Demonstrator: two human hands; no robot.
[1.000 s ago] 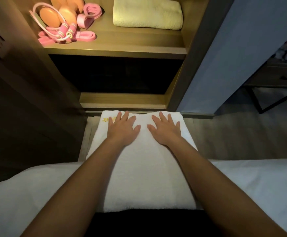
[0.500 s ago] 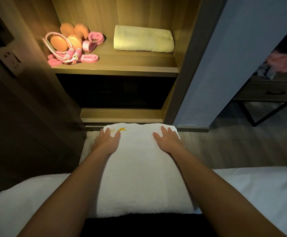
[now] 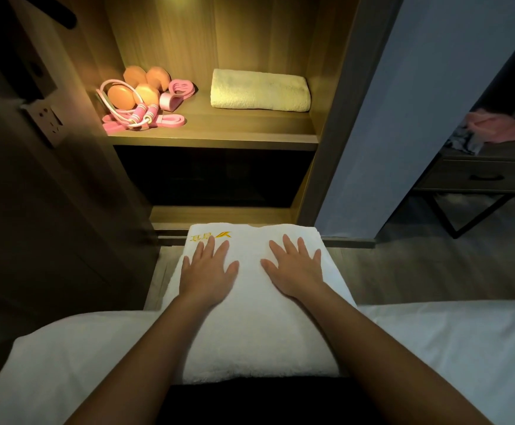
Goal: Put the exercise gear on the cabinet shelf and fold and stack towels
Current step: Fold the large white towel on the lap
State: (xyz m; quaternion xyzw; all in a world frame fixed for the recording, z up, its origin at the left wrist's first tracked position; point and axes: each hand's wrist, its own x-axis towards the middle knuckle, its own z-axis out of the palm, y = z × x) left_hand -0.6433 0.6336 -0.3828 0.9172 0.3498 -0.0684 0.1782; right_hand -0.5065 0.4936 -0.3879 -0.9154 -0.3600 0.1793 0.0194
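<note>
Your left hand [image 3: 208, 273] and right hand [image 3: 296, 271] both lie flat on the folded white towel [image 3: 250, 338], palms down and fingers spread, holding nothing. Half a second ago they sat out near the towel's far corners. Now they have drawn in toward its middle and a little closer to you, thumbs pointing at each other with a gap between. Your left fingertips touch the lower edge of the yellow logo [image 3: 211, 237], which shows more fully than before. The towel lies in front of you across the edge of the white bed [image 3: 434, 348], its far end toward the cabinet. On the lit shelf [image 3: 219, 138] nothing has changed: the orange dumbbells [image 3: 133, 90], pink jump rope [image 3: 141, 116] and pink band [image 3: 176, 95] are bunched at the left, with a pale green towel [image 3: 261, 90] folded at the right.
</note>
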